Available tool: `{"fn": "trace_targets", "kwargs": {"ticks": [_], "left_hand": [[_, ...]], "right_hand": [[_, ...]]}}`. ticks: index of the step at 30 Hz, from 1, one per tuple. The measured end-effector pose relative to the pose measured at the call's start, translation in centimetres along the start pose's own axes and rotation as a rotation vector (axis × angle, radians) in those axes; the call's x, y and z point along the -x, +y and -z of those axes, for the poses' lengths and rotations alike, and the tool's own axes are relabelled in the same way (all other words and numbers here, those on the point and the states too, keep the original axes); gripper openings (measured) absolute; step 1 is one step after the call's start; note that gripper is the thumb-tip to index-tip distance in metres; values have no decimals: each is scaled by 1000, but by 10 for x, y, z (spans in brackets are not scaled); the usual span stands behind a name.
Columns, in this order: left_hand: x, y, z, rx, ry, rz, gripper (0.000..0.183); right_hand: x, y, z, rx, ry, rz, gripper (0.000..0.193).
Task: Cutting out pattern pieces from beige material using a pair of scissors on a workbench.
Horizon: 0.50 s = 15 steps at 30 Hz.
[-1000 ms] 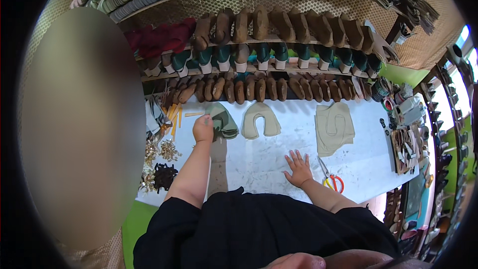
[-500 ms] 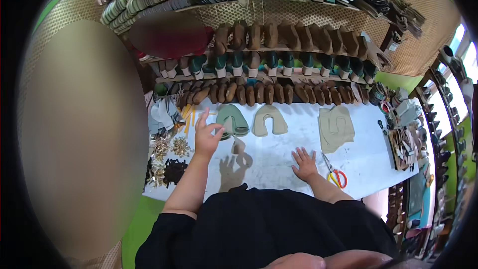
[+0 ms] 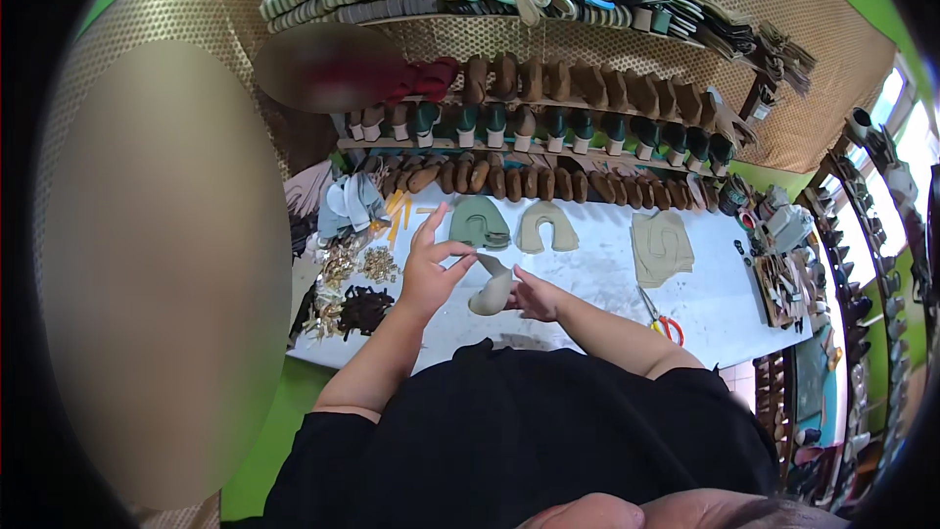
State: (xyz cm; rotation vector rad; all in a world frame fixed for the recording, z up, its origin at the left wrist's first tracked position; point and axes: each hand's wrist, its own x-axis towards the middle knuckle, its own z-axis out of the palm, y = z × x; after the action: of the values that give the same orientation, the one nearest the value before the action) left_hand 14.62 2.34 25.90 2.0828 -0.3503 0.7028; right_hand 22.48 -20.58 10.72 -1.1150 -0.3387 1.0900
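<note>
Since half a second ago, the right hand (image 3: pixel 538 296) has left its flat rest and come over to the curved pale piece (image 3: pixel 494 292), held nearer the person than the green stack (image 3: pixel 478 209). Its fingers are by the piece's right edge; whether they grip, I cannot tell. The left hand (image 3: pixel 428 274) pinches the upper edge between thumb and forefinger. The step in hand looks like handling this one piece with two hands; the next move seems to call for a steady pinch. Counted from the green stack: one pale stack (image 3: pixel 545 212) just right, one cut sheet (image 3: pixel 662 250) well right, one pair of scissors (image 3: pixel 657 317) right and nearer the person; layers are uncountable
</note>
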Motion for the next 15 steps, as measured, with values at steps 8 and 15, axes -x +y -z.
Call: {"fn": "trace_targets", "kwargs": {"ticks": [8, 15], "left_hand": [[30, -9, 50, 108, 158, 71, 11], [77, -47, 90, -3, 9, 336, 14]], "right_hand": [[17, -44, -83, -41, 304, 202, 23], [44, -81, -140, 512, 652, 431, 24]]}}
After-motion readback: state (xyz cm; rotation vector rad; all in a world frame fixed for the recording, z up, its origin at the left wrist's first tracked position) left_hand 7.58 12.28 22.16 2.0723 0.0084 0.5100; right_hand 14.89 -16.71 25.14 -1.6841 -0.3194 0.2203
